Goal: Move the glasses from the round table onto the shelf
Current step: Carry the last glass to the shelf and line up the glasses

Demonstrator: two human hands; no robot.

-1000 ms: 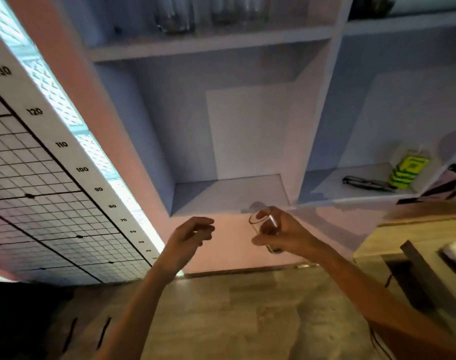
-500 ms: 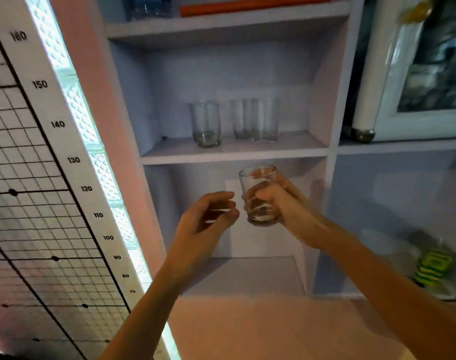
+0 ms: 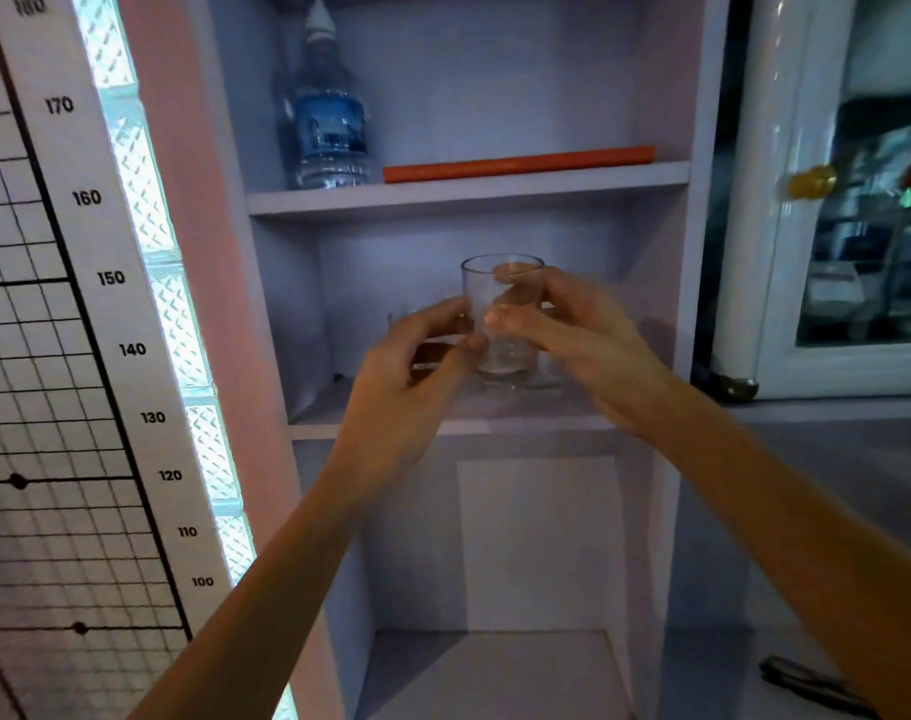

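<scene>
A clear, empty glass [image 3: 503, 314] is held upright in front of the middle shelf [image 3: 521, 415] of a pale shelf unit, its base just above the board. My right hand [image 3: 573, 340] grips it from the right, with fingers showing through the glass. My left hand [image 3: 417, 366] is curled beside it, thumb and fingertips touching the glass's left side. Another glass [image 3: 399, 324] stands on the same shelf, mostly hidden behind my left hand. The round table is out of view.
On the shelf above stand a water bottle [image 3: 331, 127] and a flat orange bar [image 3: 518, 163]. A height chart [image 3: 53, 356] covers the wall at left. A white glass-door cabinet [image 3: 858, 226] stands at right. A dark tool [image 3: 806, 685] lies low right.
Both hands rose with the glass from the lower compartment to the middle shelf. My left hand closed in and now touches the glass. The view tilted upward.
</scene>
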